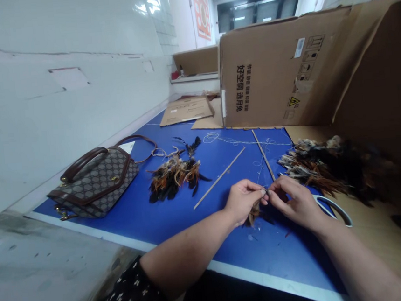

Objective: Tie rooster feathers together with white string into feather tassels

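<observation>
My left hand [243,198] is closed in a pinch on a small bunch of brown and dark feathers [253,215], which hangs below its fingers over the blue table. Fingertip to fingertip with it, my right hand [294,198] is also pinched. What lies between the right fingers is too small to make out, though a dark tip shows where the hands meet. A thin pale thread [258,164] runs down the table toward the fingertips. Beside the right wrist lie scissors with white handles [344,215], partly hidden by that hand.
A pile of brown and black feathers [328,162] lies at the right, a smaller pile [174,176] at the left. Two thin sticks [220,177] rest on the blue table [179,225]. A patterned handbag [101,180] stands far left; a large cardboard box [271,74] rises behind.
</observation>
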Demonstrator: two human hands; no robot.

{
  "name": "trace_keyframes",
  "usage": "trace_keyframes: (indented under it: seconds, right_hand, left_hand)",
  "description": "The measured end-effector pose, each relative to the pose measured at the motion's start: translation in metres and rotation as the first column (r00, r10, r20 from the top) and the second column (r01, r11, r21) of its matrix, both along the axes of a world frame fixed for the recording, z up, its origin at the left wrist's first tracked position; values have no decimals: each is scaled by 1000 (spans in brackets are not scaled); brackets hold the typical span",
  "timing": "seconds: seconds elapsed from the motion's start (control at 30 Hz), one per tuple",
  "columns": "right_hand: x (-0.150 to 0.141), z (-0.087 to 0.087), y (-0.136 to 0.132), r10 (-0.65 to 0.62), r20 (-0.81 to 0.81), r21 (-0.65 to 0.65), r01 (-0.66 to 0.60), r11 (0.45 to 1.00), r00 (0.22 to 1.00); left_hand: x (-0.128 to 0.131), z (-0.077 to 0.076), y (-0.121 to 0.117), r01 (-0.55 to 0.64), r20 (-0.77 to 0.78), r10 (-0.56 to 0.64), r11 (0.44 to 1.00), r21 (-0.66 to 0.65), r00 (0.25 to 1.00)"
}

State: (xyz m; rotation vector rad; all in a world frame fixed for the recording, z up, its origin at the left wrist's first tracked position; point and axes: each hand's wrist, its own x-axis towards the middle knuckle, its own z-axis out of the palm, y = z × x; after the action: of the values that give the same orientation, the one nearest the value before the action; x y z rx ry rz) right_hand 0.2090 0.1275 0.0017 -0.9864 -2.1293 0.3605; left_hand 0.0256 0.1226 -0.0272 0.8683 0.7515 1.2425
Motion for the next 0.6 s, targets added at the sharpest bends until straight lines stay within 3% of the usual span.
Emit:
trace_keyframes:
  seconds: [0.2,0.47,0.6]
  right_hand:
    - [-1,-2,-4,-81,115,39,77,996,990]
    - [-4,-6,-1,-151,126,22,150,988,980]
    - [-8,-8,-1,-146,103,-14,148,989,984]
  left_hand:
    - [3,1,4,-134,-4,134,991,3,991]
    - [-2,8,-4,-12,-2,12,996,-90,1000]
    - [-3,7,-3,-6,-13,6,999,-41,1000]
